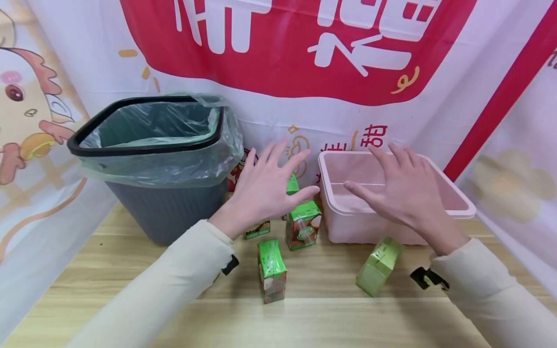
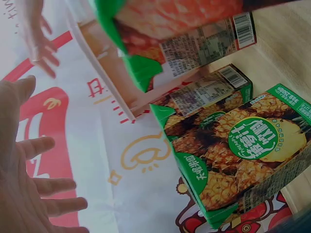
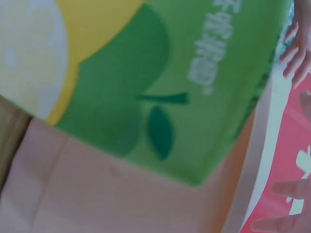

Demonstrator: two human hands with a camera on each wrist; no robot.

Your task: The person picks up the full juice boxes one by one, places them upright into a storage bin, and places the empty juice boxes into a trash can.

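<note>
My left hand [image 1: 263, 188], fingers spread, hovers over several juice cartons with nothing in its grasp. One green-topped carton [image 1: 271, 270] stands nearest me, another [image 1: 304, 224] stands behind it, and part of a third [image 1: 257, 229] shows beneath the hand. In the left wrist view, a pineapple juice carton [image 2: 248, 141] is close by the hand. Fingers apart, my right hand [image 1: 402, 188] hovers over the front of a pink plastic bin [image 1: 361, 227], also holding nothing. A yellow-green carton [image 1: 378, 266] leans below it; its lemon-printed side [image 3: 146, 73] fills much of the right wrist view.
At the left stands a dark grey trash bin [image 1: 165, 208] with a black rim and a translucent liner [image 1: 174, 169]. The wooden tabletop [image 1: 322, 319] lies under everything. A printed white and red cloth [image 1: 278, 72] hangs behind.
</note>
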